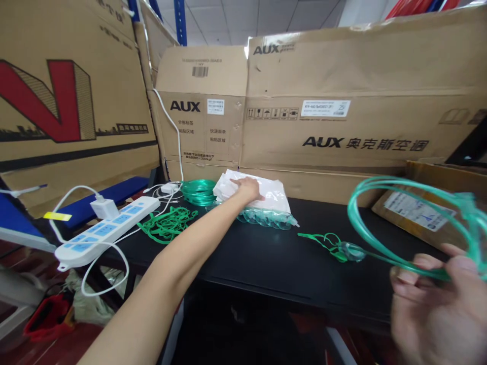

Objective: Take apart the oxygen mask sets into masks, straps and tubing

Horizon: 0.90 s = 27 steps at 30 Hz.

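My left hand (247,188) reaches across the table onto a stack of white plastic bags (272,192); its fingers touch the top, partly spread, and whether they pinch a bag is unclear. Several clear green masks (266,218) lie along the stack's front edge. At the right, my right hand (437,299) is closed on a coil of green tubing (361,223), held up above the table. From that coil a tube runs down to a small clear mask (352,252) with a green strap, lying on the black table (243,263).
Green tubing (198,192) is coiled left of the bags, near a heap of green straps (167,224). A white power strip (108,230) with cables lies at the left. Large cardboard boxes (323,121) stand behind; a smaller box (414,208) is at the right.
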{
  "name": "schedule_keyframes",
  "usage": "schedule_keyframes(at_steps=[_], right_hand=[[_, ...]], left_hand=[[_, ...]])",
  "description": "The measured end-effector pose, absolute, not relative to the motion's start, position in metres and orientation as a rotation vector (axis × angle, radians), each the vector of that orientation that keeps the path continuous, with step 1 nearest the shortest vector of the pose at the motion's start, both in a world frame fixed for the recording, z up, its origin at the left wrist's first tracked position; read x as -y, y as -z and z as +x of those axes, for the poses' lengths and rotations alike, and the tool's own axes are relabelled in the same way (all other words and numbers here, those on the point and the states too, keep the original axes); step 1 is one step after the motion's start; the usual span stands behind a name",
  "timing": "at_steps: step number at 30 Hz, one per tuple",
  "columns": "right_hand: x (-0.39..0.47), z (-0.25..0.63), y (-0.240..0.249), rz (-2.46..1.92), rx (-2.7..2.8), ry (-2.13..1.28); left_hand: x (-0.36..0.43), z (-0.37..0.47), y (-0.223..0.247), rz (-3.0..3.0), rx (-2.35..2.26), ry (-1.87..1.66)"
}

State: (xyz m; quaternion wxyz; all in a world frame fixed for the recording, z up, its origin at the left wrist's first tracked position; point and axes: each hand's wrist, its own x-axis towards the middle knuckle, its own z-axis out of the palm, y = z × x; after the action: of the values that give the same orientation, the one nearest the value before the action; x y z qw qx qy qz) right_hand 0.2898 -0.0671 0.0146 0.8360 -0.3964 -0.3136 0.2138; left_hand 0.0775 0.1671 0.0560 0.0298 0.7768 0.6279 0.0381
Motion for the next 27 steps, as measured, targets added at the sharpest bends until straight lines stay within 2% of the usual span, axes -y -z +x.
schedule_keyframes(at_steps=[6,10,18,21,27], right_hand=[[0.068,0.258,-0.022,-0.738,0.576,-0.538],[0.066,0.243,-0.017,-0.736,0.607,-0.651],[0.065,0.214,0.001,-0.780,1.068,-1.016],[0.064,0.208,0.009,-0.797,1.380,-1.132],[0.067,0.202,0.027,-0.984,1.820,-1.226]], left_hand=[[-0.151,0.096,-0.048,2.562,-1.553,-0.375],[-0.127,0.088,-0.052,2.516,-1.400,-0.678],[0.007,0.043,-0.048,2.299,-1.123,-1.242],[0.036,0.032,-0.037,2.324,-0.931,-1.048],[0.042,0.023,-0.007,2.486,-0.895,-0.806]])
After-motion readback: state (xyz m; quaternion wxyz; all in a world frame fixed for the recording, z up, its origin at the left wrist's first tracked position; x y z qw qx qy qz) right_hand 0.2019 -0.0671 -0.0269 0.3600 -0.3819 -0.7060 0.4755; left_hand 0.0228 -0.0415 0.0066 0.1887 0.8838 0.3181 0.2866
